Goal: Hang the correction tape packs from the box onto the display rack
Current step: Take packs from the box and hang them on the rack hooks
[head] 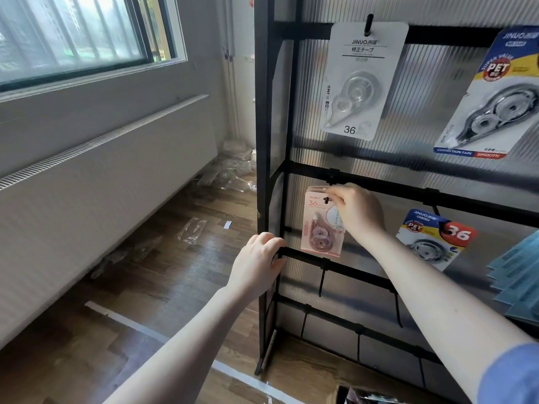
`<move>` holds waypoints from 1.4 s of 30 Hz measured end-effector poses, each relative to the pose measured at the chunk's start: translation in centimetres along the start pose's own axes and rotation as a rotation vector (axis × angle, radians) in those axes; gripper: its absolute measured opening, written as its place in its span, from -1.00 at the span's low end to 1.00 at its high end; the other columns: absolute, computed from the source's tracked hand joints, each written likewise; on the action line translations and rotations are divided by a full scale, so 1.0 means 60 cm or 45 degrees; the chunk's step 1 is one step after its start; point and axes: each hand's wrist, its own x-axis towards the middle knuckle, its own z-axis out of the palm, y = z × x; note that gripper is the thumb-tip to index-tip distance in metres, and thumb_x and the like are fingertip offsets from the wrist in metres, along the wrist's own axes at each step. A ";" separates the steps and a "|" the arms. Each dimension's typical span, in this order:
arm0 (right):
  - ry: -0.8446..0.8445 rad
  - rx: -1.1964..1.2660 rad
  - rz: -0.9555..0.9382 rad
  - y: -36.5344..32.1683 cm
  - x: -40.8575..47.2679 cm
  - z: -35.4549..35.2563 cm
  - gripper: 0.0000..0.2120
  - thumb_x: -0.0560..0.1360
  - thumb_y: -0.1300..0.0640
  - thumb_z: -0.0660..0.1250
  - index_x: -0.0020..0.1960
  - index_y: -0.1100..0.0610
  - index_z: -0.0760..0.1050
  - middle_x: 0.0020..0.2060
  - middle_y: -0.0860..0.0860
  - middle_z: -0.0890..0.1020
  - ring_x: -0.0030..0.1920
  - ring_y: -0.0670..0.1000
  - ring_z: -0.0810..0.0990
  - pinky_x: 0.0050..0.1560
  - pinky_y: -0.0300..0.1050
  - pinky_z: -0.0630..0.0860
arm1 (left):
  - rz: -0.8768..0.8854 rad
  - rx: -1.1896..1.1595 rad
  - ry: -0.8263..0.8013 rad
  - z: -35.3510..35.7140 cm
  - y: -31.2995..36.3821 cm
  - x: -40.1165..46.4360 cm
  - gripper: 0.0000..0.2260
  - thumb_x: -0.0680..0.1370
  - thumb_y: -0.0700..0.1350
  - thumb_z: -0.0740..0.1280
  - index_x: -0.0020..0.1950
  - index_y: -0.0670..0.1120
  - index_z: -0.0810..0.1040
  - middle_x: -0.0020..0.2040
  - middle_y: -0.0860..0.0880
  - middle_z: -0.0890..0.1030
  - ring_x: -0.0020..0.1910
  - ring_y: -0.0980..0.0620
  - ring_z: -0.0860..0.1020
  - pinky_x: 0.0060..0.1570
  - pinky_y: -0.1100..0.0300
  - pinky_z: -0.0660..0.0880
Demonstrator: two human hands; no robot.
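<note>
Display rack (264, 170) partly stocked: a white pack (361, 80) hangs on the top-row hook, a blue-and-yellow pack (495, 94) to its right, another blue-and-yellow pack (431, 240) on the middle row. Right hand (357, 209) pinches the top edge of a pink correction tape pack (320, 225), apparently a small stack, fingers curled at its hang hole, just below the middle crossbar; whether the hole is seated on the peg cannot be told. Left hand (258, 266) grips the rack's upright, fingers curled round it. Box (361, 396) barely visible at bottom edge, contents unclear. Lower hooks bare; judged mid-task, more packs likely remain.
</note>
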 end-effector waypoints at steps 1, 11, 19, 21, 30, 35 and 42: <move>-0.002 -0.011 0.006 0.001 0.001 0.001 -0.79 0.56 0.15 0.24 0.10 0.14 0.62 -0.06 0.12 0.64 -0.09 0.17 0.59 -0.16 0.06 0.53 | 0.004 0.001 -0.006 0.000 0.001 0.000 -0.73 0.51 -0.10 0.32 0.21 -0.05 0.49 0.15 -0.01 0.48 0.14 -0.03 0.41 0.07 0.18 0.38; 0.119 -0.071 0.062 0.020 -0.034 -0.004 -0.69 0.51 0.23 0.30 0.25 0.14 0.51 0.08 0.14 0.58 0.07 0.16 0.54 -0.07 -0.06 0.46 | 0.037 -0.008 -0.022 -0.002 0.014 -0.007 -0.71 0.52 -0.11 0.29 0.25 -0.03 0.48 0.17 0.01 0.48 0.17 0.01 0.40 0.05 0.17 0.42; 0.077 -0.105 0.276 0.056 -0.122 -0.029 -0.62 0.53 0.16 0.30 0.33 0.18 0.39 0.16 0.16 0.54 0.13 0.17 0.53 -0.02 0.01 0.52 | 0.083 -0.004 -0.090 0.009 0.050 -0.018 -0.66 0.53 -0.07 0.29 0.31 -0.01 0.44 0.21 0.00 0.45 0.23 0.00 0.37 0.12 0.17 0.38; 0.000 -0.130 0.298 0.071 -0.146 -0.035 -0.69 0.54 0.15 0.27 0.26 0.19 0.45 0.14 0.15 0.54 0.11 0.16 0.52 -0.02 -0.01 0.47 | 0.093 -0.014 -0.091 0.016 0.064 -0.021 -0.66 0.52 -0.07 0.30 0.30 -0.01 0.45 0.21 0.00 0.45 0.22 -0.01 0.37 0.14 0.16 0.38; -0.167 -0.112 0.418 0.162 -0.284 -0.080 -0.76 0.56 0.13 0.25 0.17 0.19 0.52 0.13 0.09 0.56 0.09 0.12 0.52 -0.01 -0.09 0.43 | 0.100 -0.011 -0.146 0.072 0.170 -0.048 -0.65 0.52 -0.04 0.30 0.30 0.00 0.45 0.22 0.00 0.45 0.25 -0.03 0.36 0.18 0.15 0.33; -0.250 -0.122 0.515 0.260 -0.382 -0.120 -0.74 0.57 0.09 0.23 0.20 0.14 0.51 0.12 0.09 0.55 0.09 0.13 0.53 -0.04 -0.09 0.42 | 0.080 -0.019 -0.198 0.140 0.272 -0.070 -0.65 0.52 -0.04 0.30 0.30 0.00 0.45 0.23 0.00 0.45 0.24 -0.02 0.36 0.16 0.16 0.33; -0.359 -0.085 0.570 0.432 -0.505 -0.180 -0.77 0.55 0.12 0.25 0.15 0.18 0.53 0.06 0.14 0.57 0.05 0.20 0.53 -0.05 -0.02 0.45 | -0.026 -0.026 -0.251 0.280 0.437 -0.122 -0.68 0.51 -0.06 0.31 0.27 -0.03 0.48 0.19 -0.05 0.48 0.22 -0.07 0.39 0.17 0.12 0.36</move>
